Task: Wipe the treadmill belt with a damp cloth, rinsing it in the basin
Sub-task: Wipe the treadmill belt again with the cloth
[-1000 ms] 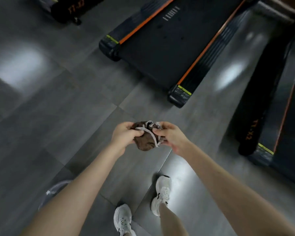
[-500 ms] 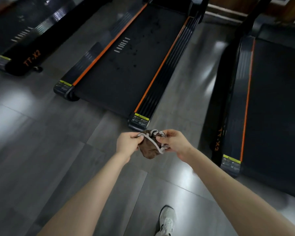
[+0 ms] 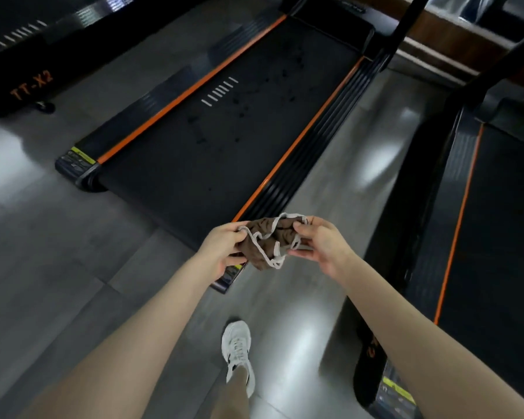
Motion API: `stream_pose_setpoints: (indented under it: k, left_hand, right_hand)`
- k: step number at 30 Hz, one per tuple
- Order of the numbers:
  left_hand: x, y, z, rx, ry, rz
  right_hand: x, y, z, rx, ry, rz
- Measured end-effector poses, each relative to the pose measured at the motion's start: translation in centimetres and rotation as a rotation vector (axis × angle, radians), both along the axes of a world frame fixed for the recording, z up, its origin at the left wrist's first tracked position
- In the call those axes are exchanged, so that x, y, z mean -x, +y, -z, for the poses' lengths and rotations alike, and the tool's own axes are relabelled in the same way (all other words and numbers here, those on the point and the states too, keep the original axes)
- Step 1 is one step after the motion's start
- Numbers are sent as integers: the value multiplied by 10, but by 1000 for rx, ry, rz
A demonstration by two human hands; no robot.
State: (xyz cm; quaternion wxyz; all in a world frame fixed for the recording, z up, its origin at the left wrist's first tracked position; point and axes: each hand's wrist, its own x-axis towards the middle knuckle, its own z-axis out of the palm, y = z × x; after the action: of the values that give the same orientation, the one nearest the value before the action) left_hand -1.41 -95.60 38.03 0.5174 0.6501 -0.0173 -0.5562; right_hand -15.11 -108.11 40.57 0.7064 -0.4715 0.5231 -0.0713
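Cloth [image 3: 268, 241], brown with pale edging, is bunched at frame centre and held in the air between both hands. Left hand [image 3: 221, 247] pinches its left end, thumb against curled fingers. Right hand [image 3: 321, 246] pinches the right end, thumb on top, fingers curled beneath. Part of the cloth sags below the grip.

Key relation: the treadmill belt [image 3: 224, 131] lies up-frame of the hands. Its long axis runs from lower centre toward the upper right. In the picture the hands overlap the treadmill's near right corner, at the low end of the ribbed side rail [image 3: 330, 140]. Dark specks [image 3: 239, 113] are scattered mid-belt, well apart from the cloth. No contact with the belt yet.

Both forearms come up from the bottom of the frame and converge on the cloth, wrists about level. Neither hand looks clearly nearer the belt. One white shoe [image 3: 238, 352] stands on the grey floor [image 3: 58, 267] below the hands.

Judgement: the cloth is being readied, and wiping calls for a reach up-frame and leftward. Basin not in view.
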Motion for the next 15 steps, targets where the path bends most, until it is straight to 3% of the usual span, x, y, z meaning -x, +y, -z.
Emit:
stream_pose_setpoints:
  k: [6, 15]
  left_hand:
    - [-68, -98, 61, 22, -49, 89]
    - [-147, -242, 132, -45, -361, 70]
  right_hand:
    - [-70, -115, 41, 127, 58, -51]
    - [-158, -293, 105, 116, 113, -215]
